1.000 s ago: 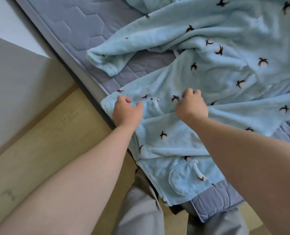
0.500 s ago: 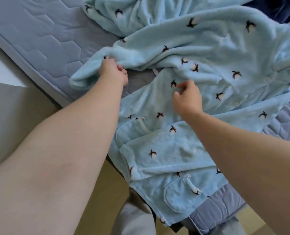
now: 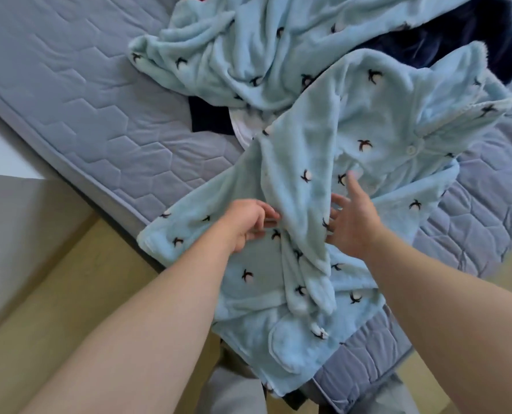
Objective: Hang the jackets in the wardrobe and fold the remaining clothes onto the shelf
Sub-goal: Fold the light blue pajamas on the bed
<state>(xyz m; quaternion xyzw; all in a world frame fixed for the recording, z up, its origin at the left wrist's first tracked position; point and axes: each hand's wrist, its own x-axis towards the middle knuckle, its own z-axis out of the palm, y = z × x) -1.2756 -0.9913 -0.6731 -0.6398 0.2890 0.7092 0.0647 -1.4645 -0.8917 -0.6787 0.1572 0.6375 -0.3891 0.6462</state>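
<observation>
A light blue fleece pyjama top [image 3: 377, 138] with small dark bird prints lies spread on the near corner of the bed, its hem and a pocket hanging over the edge. One sleeve [image 3: 302, 210] is folded across its front toward me. My left hand [image 3: 248, 225] rests on the fabric just left of that sleeve, fingers relaxed and holding nothing. My right hand [image 3: 349, 221] lies just right of the sleeve, fingers spread on the top's front.
A second matching blue fleece piece [image 3: 234, 52] is crumpled farther back. Dark navy clothing [image 3: 494, 46] and a white item [image 3: 243, 130] lie beneath the pile. The grey quilted mattress [image 3: 84, 100] extends left. Wooden floor [image 3: 54, 279] lies beside the bed, with my grey trousers [image 3: 234, 392] below.
My left hand carried the sleeve from the left across the top's front and let it go. My right hand, curled before, now has its fingers spread.
</observation>
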